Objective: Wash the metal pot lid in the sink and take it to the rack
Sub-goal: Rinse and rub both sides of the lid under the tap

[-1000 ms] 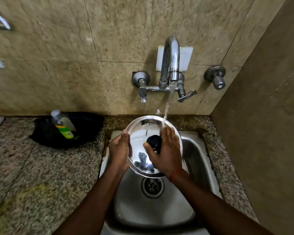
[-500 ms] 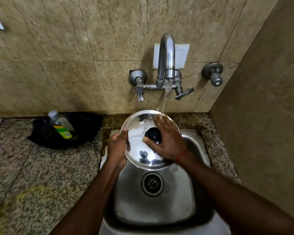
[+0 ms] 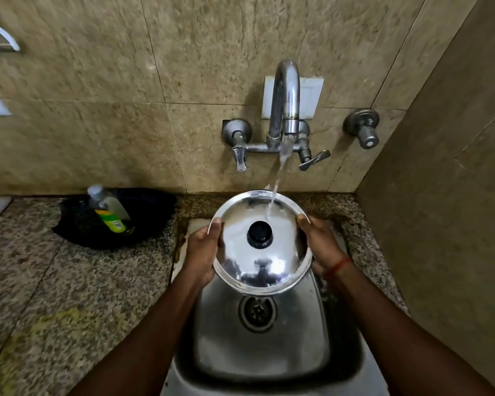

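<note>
The round metal pot lid with a black knob is tilted toward me above the steel sink. Water from the tap falls onto its upper right part. My left hand grips the lid's left rim, thumb on the top face. On the opposite rim, my right hand holds it, with the thumb over the edge and the fingers hidden behind. No rack is in view.
A green-labelled soap bottle lies in a black bowl on the granite counter left of the sink. A tiled wall stands close on the right. A spare wall valve sticks out right of the tap.
My right hand has left the lid's top face near the knob and moved to the right rim. The lid now faces me more squarely under the stream.
</note>
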